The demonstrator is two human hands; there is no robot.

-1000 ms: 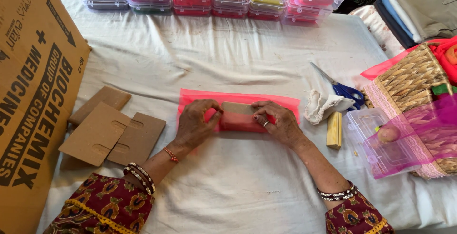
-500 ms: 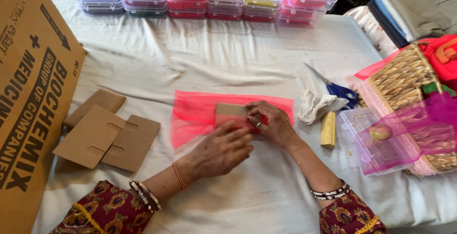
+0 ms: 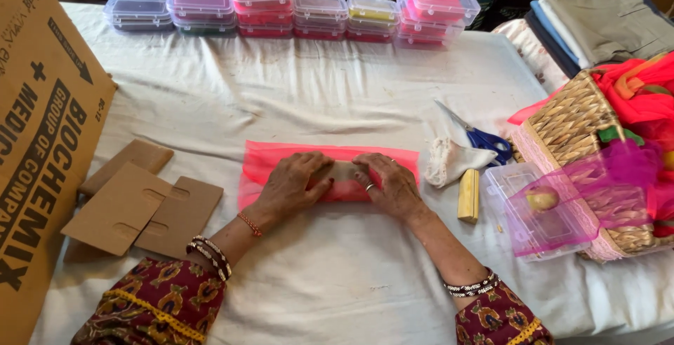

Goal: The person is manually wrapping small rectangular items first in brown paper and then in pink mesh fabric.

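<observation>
Left hand (image 3: 291,185) slid back up onto the pink net fabric (image 3: 263,166) | both hands flat, fingers spread, pinning the fold over a small card (image 3: 344,171) so it stays put | right hand (image 3: 390,183) mirrors | mid-tabletop, near front edge

The counter (image 3: 210,99), under a white sheet, carried pink net (image 3: 263,159), cardboard pieces (image 3: 140,204), plastic boxes (image 3: 295,8), scissors (image 3: 484,136) and a basket (image 3: 569,117).
</observation>
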